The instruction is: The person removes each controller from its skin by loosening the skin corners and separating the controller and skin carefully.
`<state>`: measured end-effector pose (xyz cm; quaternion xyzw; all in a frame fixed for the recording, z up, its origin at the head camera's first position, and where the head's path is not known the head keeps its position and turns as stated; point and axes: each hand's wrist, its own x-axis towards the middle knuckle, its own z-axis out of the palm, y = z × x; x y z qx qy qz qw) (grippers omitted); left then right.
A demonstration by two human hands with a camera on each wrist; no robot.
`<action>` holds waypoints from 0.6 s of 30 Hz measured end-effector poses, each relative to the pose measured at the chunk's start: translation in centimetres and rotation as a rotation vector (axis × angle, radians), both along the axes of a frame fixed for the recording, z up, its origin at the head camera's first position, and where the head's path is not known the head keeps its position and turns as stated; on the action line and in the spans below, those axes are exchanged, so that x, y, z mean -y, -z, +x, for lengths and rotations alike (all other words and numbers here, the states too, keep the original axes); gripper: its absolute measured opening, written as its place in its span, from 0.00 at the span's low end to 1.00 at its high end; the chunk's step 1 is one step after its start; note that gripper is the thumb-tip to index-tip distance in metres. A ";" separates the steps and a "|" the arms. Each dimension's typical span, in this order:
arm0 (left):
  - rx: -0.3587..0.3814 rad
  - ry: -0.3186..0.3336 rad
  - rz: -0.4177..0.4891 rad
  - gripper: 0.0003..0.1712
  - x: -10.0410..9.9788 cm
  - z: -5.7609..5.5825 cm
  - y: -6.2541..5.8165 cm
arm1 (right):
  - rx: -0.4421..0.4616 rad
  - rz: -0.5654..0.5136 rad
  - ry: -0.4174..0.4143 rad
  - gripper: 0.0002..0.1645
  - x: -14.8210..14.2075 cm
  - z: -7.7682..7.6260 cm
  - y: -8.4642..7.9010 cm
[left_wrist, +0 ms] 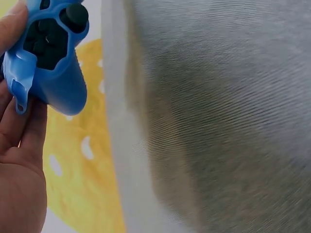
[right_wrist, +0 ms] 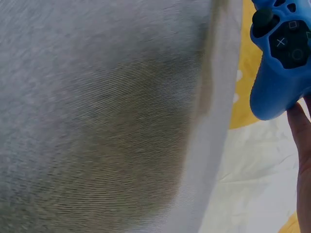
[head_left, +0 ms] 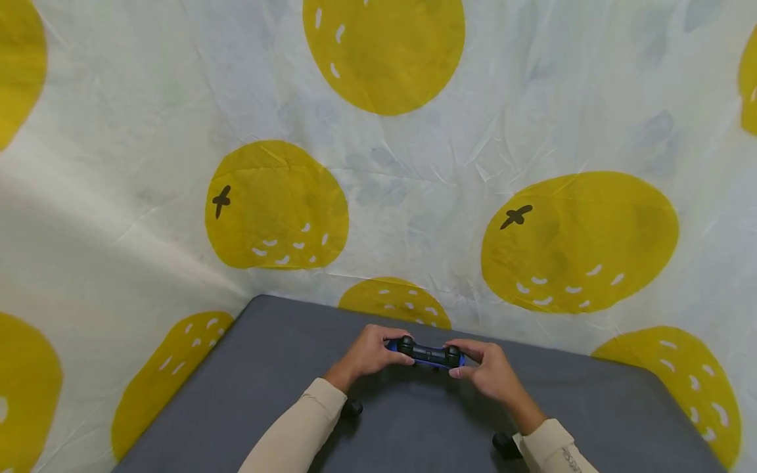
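Observation:
A black game controller (head_left: 428, 355) in a blue rubbery cover (left_wrist: 60, 87) is held up above the grey table, between both hands. My left hand (head_left: 371, 350) pinches one end, thumb on one side and fingers on the other. In the left wrist view, a loose strip of the cover (left_wrist: 22, 92) sticks out near the thumb, beside the directional buttons. My right hand (head_left: 486, 371) grips the opposite end. The right wrist view shows that end's thumbstick (right_wrist: 263, 18), symbol buttons and covered handle, with fingers (right_wrist: 300, 127) touching its edge; the rest of that hand is cut off.
The grey table (head_left: 414, 427) lies under the hands. White cloth with yellow fruit prints (head_left: 278, 203) hangs behind it and on the left. Black wrist-worn pieces (head_left: 353, 408) show beside both cream sleeves.

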<state>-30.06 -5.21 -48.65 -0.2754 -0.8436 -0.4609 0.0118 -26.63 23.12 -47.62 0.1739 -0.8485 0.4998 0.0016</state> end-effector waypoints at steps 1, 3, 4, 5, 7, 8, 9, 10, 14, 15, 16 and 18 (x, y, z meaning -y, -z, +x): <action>-0.002 0.000 -0.007 0.23 0.1 0.0 -0.4 | 0.002 -0.004 -0.001 0.29 0.0 0.0 -0.3; -0.002 -0.003 -0.021 0.22 0.2 0.0 -0.9 | 0.007 -0.009 -0.003 0.29 0.0 0.0 -0.7; 0.002 -0.002 -0.028 0.21 0.2 0.0 -1.1 | 0.012 -0.018 -0.009 0.29 0.0 0.0 -0.9; 0.012 0.000 -0.032 0.20 0.3 0.0 -1.4 | 0.021 -0.029 -0.014 0.29 0.0 0.1 -1.0; 0.034 0.000 -0.029 0.18 0.3 0.1 -1.8 | 0.039 -0.055 -0.021 0.28 0.1 0.2 -1.5; 0.045 0.000 -0.023 0.18 0.3 0.1 -2.0 | 0.042 -0.065 -0.021 0.28 0.1 0.3 -1.7; 0.054 -0.003 -0.021 0.18 0.3 0.1 -2.2 | 0.046 -0.069 -0.020 0.29 0.2 0.4 -2.0; 0.065 -0.005 -0.014 0.18 0.3 0.1 -2.4 | 0.049 -0.073 -0.018 0.29 0.2 0.5 -2.3; 0.113 -0.040 -0.007 0.26 0.4 0.2 -3.4 | 0.036 -0.049 0.003 0.30 0.4 0.7 -3.0; 0.126 -0.048 -0.007 0.28 0.5 0.3 -3.5 | 0.032 -0.044 0.006 0.31 0.5 0.7 -3.1; 0.140 -0.054 -0.006 0.30 0.5 0.3 -3.7 | 0.026 -0.042 0.010 0.31 0.5 0.8 -3.2; 0.162 -0.065 -0.004 0.34 0.5 0.4 -4.0 | 0.019 -0.047 0.015 0.31 0.5 0.8 -3.3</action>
